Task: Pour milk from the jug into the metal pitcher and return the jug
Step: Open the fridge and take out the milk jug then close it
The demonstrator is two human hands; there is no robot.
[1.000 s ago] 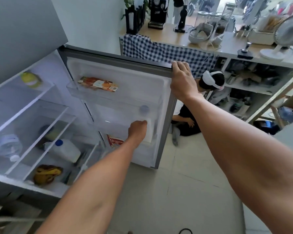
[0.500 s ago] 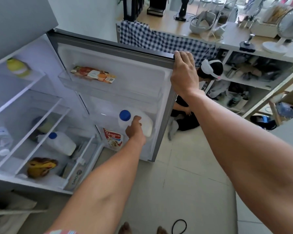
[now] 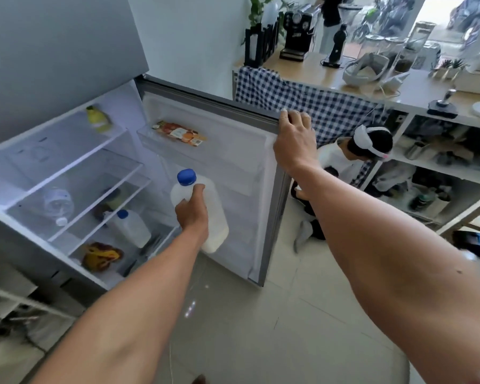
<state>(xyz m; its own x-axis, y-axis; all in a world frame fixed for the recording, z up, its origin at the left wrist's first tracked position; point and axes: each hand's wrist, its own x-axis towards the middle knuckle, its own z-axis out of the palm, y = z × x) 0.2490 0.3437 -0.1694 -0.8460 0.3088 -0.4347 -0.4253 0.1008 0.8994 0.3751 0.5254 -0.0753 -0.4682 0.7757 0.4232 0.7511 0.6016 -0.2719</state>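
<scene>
A white milk jug [image 3: 215, 217] with a blue cap hangs in the air in front of the open fridge door [image 3: 233, 167], clear of the door's lower bins. My left hand [image 3: 191, 210] grips the jug by its handle side. My right hand [image 3: 294, 142] clasps the top corner of the fridge door. A metal pitcher [image 3: 414, 151] may be the shiny cup on the shelf at right, but it is small and hard to tell.
Inside the fridge a second blue-capped jug [image 3: 130, 228], a clear bottle [image 3: 58, 203] and bananas [image 3: 100, 256] lie on shelves. A person [image 3: 366, 151] crouches on the floor behind the door. A counter [image 3: 394, 87] with a checked cloth and a coffee machine [image 3: 297, 34] stands behind.
My left hand reached into the door's lower bin, took hold of the milk jug, and has lifted it up and out toward me. My right hand stayed on the door.
</scene>
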